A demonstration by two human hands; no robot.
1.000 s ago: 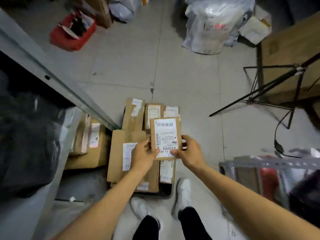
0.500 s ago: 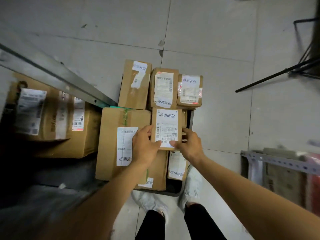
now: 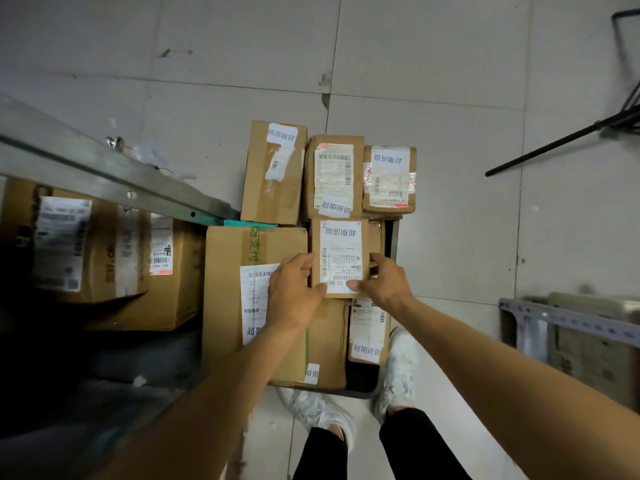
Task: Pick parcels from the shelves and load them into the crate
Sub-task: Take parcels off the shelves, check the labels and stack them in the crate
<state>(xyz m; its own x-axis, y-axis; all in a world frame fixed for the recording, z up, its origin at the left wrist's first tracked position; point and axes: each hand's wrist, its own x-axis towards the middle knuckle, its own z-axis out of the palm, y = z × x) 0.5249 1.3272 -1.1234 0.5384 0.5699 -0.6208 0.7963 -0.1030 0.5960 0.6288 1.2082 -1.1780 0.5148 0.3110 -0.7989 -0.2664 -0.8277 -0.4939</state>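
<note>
Head view, looking straight down over the crate (image 3: 396,237). Both bare forearms enter from the lower edge and converge on one parcel (image 3: 341,251), a small flat cardboard box with a white printed label facing up.

Left hand (image 3: 294,292): wrist straight, back of the hand upward, fingers curled round the parcel's left edge, thumb tip pressed on the near left corner of the label.

Right hand (image 3: 382,284): mirrors the left, fingers wrapped over the right edge, thumb tip on the near right corner. The two thumbs point toward each other, a little apart.

The parcel is held level inside the crate's outline, between a large box (image 3: 225,306) on its left and the crate's right wall. Three boxes (image 3: 334,174) stand in a row just beyond it, and a small box (image 3: 367,330) lies just nearer than it, below the right wrist. Whether the parcel rests on the load beneath cannot be told.

A grey shelf rail (image 3: 104,174) crosses at the left, with two labelled shelf boxes (image 3: 86,244) under it. White shoes (image 3: 398,372) stand on the tiled floor (image 3: 450,81) at the crate's near side, the right one beside its corner. A black tripod leg (image 3: 554,147) lies at the upper right, and a second shelf (image 3: 568,320) shows at the right edge
</note>
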